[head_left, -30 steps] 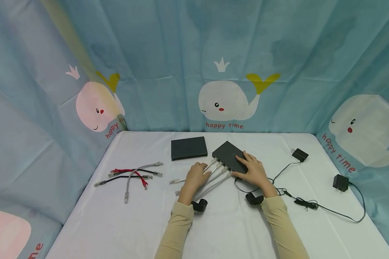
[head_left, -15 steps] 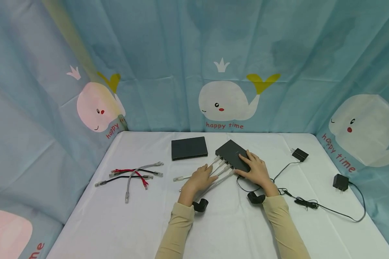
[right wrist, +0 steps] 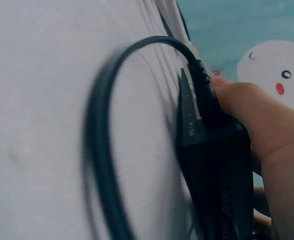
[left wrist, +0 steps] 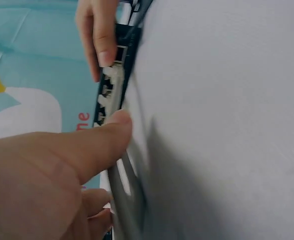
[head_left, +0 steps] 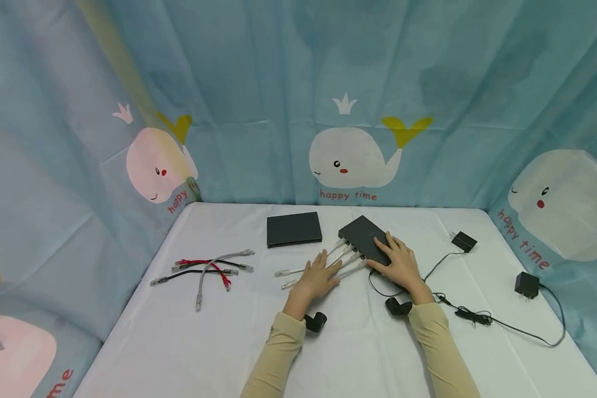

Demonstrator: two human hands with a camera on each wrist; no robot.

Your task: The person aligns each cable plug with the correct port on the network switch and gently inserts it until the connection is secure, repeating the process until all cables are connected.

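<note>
A black network switch (head_left: 359, 231) lies at an angle on the white table, several pale network cables (head_left: 289, 272) plugged into its port side. My right hand (head_left: 401, 267) holds its near right part, fingers spread over the top and thumb at the port edge. In the right wrist view, the thumb is beside a black power plug (right wrist: 205, 100) seated in the switch. My left hand (head_left: 316, 281) lies across the cables with its fingers stretched toward the ports, partly covering them. The left wrist view shows its thumb (left wrist: 114, 135) close over a grey cable.
A second black flat box (head_left: 294, 229) lies behind and left. Black, red and grey network cables (head_left: 204, 271) cross each other at the left. On the right are two power adapters (head_left: 464, 241), one with a bundled cord (head_left: 472, 315). Curtains surround the table's back and sides.
My left hand's fingers have straightened from a bunched pose around a cable and now lie flatter over the cables. The switch and my right hand have shifted slightly right.
</note>
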